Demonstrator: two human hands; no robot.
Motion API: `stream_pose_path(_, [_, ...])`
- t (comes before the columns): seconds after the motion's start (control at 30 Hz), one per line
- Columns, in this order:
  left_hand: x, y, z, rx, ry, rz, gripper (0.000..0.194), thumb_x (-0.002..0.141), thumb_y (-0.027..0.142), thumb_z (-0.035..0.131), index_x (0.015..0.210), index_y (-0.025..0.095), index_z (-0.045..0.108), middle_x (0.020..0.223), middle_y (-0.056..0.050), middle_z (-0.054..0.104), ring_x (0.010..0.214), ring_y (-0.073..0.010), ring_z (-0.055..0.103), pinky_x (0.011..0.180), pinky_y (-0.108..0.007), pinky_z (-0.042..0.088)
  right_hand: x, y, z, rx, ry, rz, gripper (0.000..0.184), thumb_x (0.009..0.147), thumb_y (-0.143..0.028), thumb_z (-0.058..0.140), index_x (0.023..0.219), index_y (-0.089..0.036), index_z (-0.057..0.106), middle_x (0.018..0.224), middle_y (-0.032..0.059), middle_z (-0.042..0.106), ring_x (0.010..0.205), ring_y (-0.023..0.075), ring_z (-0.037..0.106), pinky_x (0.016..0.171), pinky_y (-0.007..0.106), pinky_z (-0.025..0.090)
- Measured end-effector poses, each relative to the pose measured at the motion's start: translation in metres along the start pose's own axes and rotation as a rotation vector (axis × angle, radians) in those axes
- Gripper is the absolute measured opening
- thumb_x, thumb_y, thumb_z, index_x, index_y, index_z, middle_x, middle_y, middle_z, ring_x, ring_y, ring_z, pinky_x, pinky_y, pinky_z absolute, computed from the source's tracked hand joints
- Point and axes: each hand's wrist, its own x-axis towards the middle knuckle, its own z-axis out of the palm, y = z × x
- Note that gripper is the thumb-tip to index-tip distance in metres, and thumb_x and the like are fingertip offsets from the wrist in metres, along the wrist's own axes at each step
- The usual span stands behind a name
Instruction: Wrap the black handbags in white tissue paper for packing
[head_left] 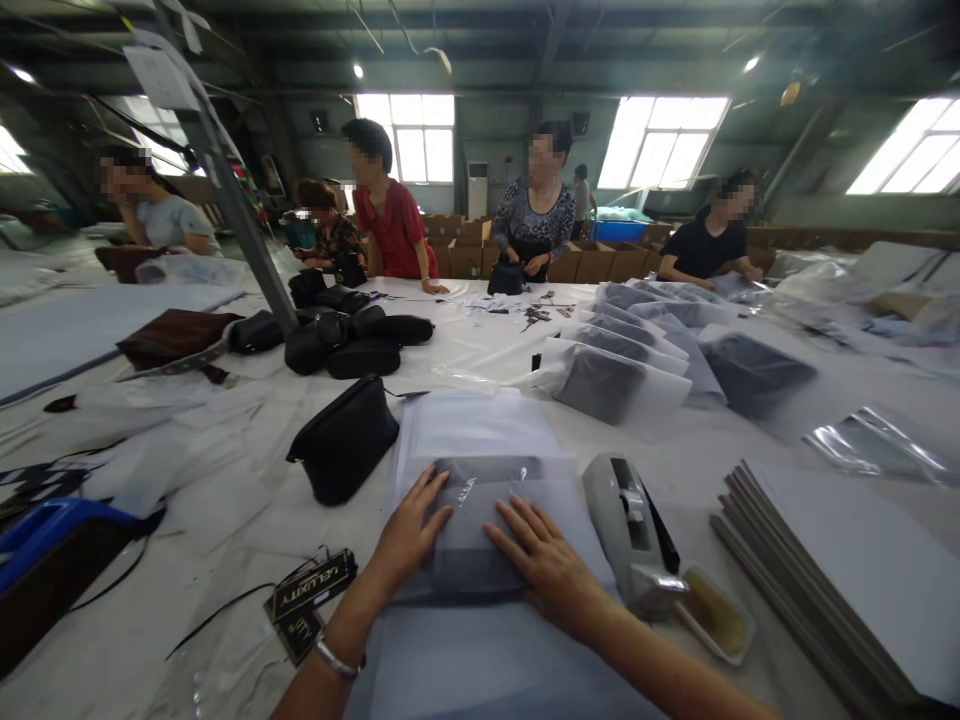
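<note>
In front of me a dark bag in a frosted plastic bag (480,540) lies flat on a stack of empty frosted plastic bags (480,420). My left hand (409,530) rests on its left side, fingers stretched out. Flat on the right side lies my right hand (544,560), its fingers spread. Shiny clear tape shows near the package's upper part. A grey tape dispenser (630,530) stands just right of my right hand. Black hang tags with gold lettering (307,600) lie left of my left wrist.
A black bag (345,440) stands at the left, with more black bags (352,340) behind it. Wrapped bags (600,375) stand in rows at the back right. Grey-white boards (847,560) are stacked at right beside a small dish (716,615). Several people work across the table.
</note>
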Motion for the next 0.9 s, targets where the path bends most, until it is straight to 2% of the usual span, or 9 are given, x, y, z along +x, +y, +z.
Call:
stream_pose_path(0.07, [-0.001, 0.002, -0.007, -0.001, 0.039, -0.001, 0.05, 0.095, 0.042, 0.048, 0.14, 0.021, 0.05, 0.154, -0.01, 0.041, 0.142, -0.0237, 0.037, 0.117, -0.043, 0.031, 0.006, 0.004, -0.008, 0.014, 0.001, -0.009, 0.1, 0.062, 0.0, 0.063, 0.152, -0.027, 0.03, 0.161, 0.0087, 0.021, 0.148, 0.035, 0.012, 0.118, 0.057, 0.022])
stream_pose_path(0.13, [-0.003, 0.005, -0.018, -0.007, 0.122, -0.003, 0.049, 0.097, 0.046, 0.045, 0.14, 0.024, 0.051, 0.152, -0.008, 0.044, 0.141, -0.023, 0.038, 0.117, -0.044, 0.03, 0.014, 0.01, -0.028, 0.067, 0.042, 0.004, 0.094, 0.067, -0.005, 0.063, 0.152, -0.025, 0.03, 0.158, 0.0082, 0.03, 0.146, 0.032, 0.022, 0.118, 0.051, 0.027])
stream_pose_path(0.27, [-0.002, 0.012, -0.036, -0.048, 0.283, -0.019, 0.052, 0.098, 0.049, 0.04, 0.142, 0.022, 0.047, 0.151, -0.007, 0.046, 0.141, -0.0208, 0.038, 0.119, -0.041, 0.027, 0.04, 0.037, -0.076, 0.103, 0.302, 0.14, 0.063, 0.087, -0.025, 0.058, 0.147, -0.025, 0.04, 0.145, 0.0077, 0.05, 0.136, 0.0256, 0.043, 0.115, 0.044, 0.034])
stream_pose_path(0.37, [0.013, 0.018, -0.039, -0.086, 0.258, -0.065, 0.06, 0.097, 0.052, 0.041, 0.148, 0.019, 0.038, 0.153, -0.009, 0.041, 0.143, -0.0229, 0.036, 0.118, -0.041, 0.028, 0.064, 0.07, -0.098, 0.146, 0.366, 0.228, 0.064, 0.086, -0.038, 0.064, 0.145, -0.026, 0.043, 0.143, 0.0081, 0.052, 0.133, 0.0281, 0.045, 0.113, 0.046, 0.034])
stream_pose_path(0.43, [0.027, 0.021, -0.036, -0.093, 0.194, -0.082, 0.069, 0.094, 0.053, 0.047, 0.152, 0.019, 0.03, 0.155, -0.011, 0.037, 0.143, -0.0263, 0.034, 0.116, -0.043, 0.032, 0.078, 0.092, -0.102, 0.224, 0.328, 0.262, 0.067, 0.081, -0.038, 0.07, 0.142, -0.025, 0.046, 0.14, 0.0094, 0.055, 0.128, 0.0298, 0.05, 0.109, 0.046, 0.038])
stream_pose_path(0.53, [0.05, 0.023, -0.028, -0.07, 0.151, -0.122, 0.082, 0.089, 0.052, 0.056, 0.155, 0.02, 0.019, 0.154, -0.014, 0.038, 0.14, -0.0311, 0.039, 0.111, -0.045, 0.037, 0.093, 0.115, -0.101, 0.288, 0.302, 0.278, 0.055, 0.077, -0.036, 0.073, 0.129, -0.024, 0.059, 0.117, 0.0062, 0.069, 0.107, 0.0272, 0.064, 0.095, 0.039, 0.049])
stream_pose_path(0.67, [0.074, 0.026, -0.022, -0.034, 0.192, -0.192, 0.071, 0.093, 0.048, 0.049, 0.154, 0.023, 0.023, 0.144, -0.012, 0.053, 0.131, -0.0324, 0.051, 0.102, -0.044, 0.045, 0.101, 0.128, -0.103, 0.302, 0.332, 0.274, 0.036, 0.076, -0.038, 0.075, 0.11, -0.025, 0.07, 0.095, -0.0025, 0.074, 0.088, 0.0207, 0.068, 0.08, 0.028, 0.051])
stream_pose_path(0.8, [0.107, 0.045, -0.013, -0.007, 0.182, -0.157, 0.064, 0.095, 0.044, 0.047, 0.152, 0.023, 0.03, 0.133, -0.011, 0.063, 0.121, -0.0335, 0.06, 0.094, -0.042, 0.05, 0.09, 0.147, -0.123, 0.276, 0.402, 0.332, 0.035, 0.077, -0.036, 0.074, 0.11, -0.026, 0.07, 0.097, -0.0036, 0.075, 0.091, 0.0207, 0.068, 0.083, 0.027, 0.05])
stream_pose_path(0.9, [0.147, 0.073, 0.007, -0.056, 0.146, -0.048, 0.063, 0.094, 0.038, 0.05, 0.152, 0.021, 0.03, 0.132, -0.012, 0.064, 0.118, -0.0333, 0.062, 0.095, -0.042, 0.05, 0.065, 0.177, -0.149, 0.212, 0.456, 0.425, 0.038, 0.076, -0.036, 0.072, 0.113, -0.027, 0.068, 0.103, -0.0028, 0.074, 0.096, 0.0223, 0.067, 0.086, 0.028, 0.049])
